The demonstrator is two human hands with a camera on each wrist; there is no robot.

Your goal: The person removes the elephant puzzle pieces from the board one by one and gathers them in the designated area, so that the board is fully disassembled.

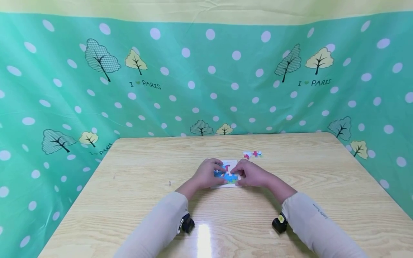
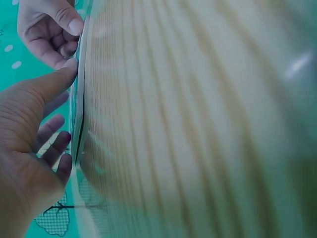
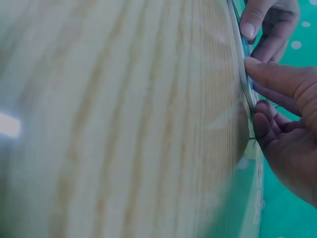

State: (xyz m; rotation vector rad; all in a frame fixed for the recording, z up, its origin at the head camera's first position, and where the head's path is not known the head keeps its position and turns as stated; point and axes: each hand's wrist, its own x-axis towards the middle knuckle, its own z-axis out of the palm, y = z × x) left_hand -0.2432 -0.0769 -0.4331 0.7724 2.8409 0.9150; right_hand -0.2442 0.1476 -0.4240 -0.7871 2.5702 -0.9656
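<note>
A small jigsaw puzzle (image 1: 230,177) in a pale frame lies flat on the table, blue with red and white parts. My left hand (image 1: 208,173) rests at its left side, thumb on the near edge and fingers spread over the picture. From the right, my right hand (image 1: 253,173) touches the puzzle with thumb and index finger, the other fingers bent. Both wrist views show the left hand (image 2: 32,129) and the right hand (image 3: 292,109) at the board's thin edge. No loose piece shows between the fingers of either hand.
Several loose puzzle pieces (image 1: 255,154) lie just beyond the puzzle, to the right. A tiny object (image 1: 169,183) sits on the wooden table (image 1: 145,215) left of the left hand. A green dotted curtain (image 1: 206,79) hangs behind the table's far edge.
</note>
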